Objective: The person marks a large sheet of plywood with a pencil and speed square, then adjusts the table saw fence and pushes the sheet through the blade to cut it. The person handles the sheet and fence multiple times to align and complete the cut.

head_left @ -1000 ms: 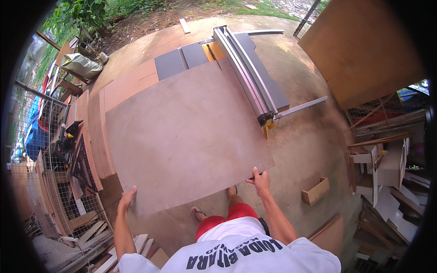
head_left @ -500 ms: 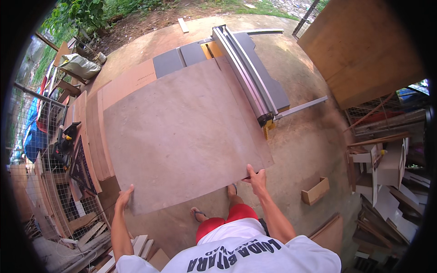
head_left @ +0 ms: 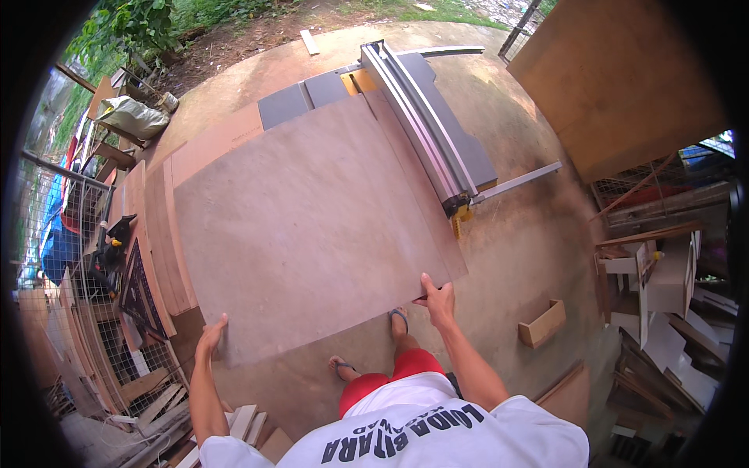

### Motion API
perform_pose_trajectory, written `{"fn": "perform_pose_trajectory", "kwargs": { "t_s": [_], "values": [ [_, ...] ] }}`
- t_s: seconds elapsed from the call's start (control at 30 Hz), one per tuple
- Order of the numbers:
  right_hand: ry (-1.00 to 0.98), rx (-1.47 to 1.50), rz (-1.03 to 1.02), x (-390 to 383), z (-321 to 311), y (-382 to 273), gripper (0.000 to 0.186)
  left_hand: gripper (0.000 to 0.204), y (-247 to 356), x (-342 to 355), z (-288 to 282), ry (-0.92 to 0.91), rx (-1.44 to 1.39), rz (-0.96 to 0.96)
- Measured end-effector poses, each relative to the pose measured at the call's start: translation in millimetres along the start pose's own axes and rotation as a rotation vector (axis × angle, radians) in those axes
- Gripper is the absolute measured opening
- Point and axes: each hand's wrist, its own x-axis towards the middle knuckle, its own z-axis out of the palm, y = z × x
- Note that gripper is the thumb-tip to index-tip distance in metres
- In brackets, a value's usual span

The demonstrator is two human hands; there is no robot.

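A large grey-brown wooden sheet [head_left: 296, 226] lies flat across a table saw [head_left: 328, 91]. A narrow strip [head_left: 406, 179] runs along its right side by the long metal fence [head_left: 421, 129], with a thin line between strip and sheet. My left hand [head_left: 211, 335] grips the sheet's near left corner, its fingers partly hidden. At the near edge toward the right, my right hand [head_left: 437, 302] pinches the sheet with the thumb on top and fingers below. The saw blade cannot be seen.
Left of the sheet stands a wooden bench [head_left: 156, 257] with a black triangular square [head_left: 143, 288] and a dark power tool [head_left: 109, 249]. A small wooden box [head_left: 542, 324] sits on the floor at right. Board offcuts [head_left: 663, 351] pile up beyond it; a big panel [head_left: 624, 86] leans behind.
Both hands keep their hold on the sheet's near edge. The line between sheet and strip shows more plainly at the far end. The view has shifted slightly.
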Motion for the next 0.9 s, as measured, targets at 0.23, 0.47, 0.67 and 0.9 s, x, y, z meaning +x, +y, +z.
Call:
{"fn": "perform_pose_trajectory", "kwargs": {
  "t_s": [0.23,0.47,0.67,0.9],
  "values": [
    [0.013,-0.013,-0.004,15,3,6,0.055,0.123,8,7,-3,-0.037,0.01,0.031],
    [0.032,0.002,-0.013,16,10,1,0.056,0.12,18,2,-7,-0.052,-0.004,0.046],
    [0.0,0.037,-0.003,14,11,-8,0.056,0.118,23,-1,-9,-0.017,-0.019,0.025],
    [0.025,0.032,-0.006,13,15,-18,0.059,0.118,34,-2,-4,-0.031,-0.067,0.055]
  ]
}}
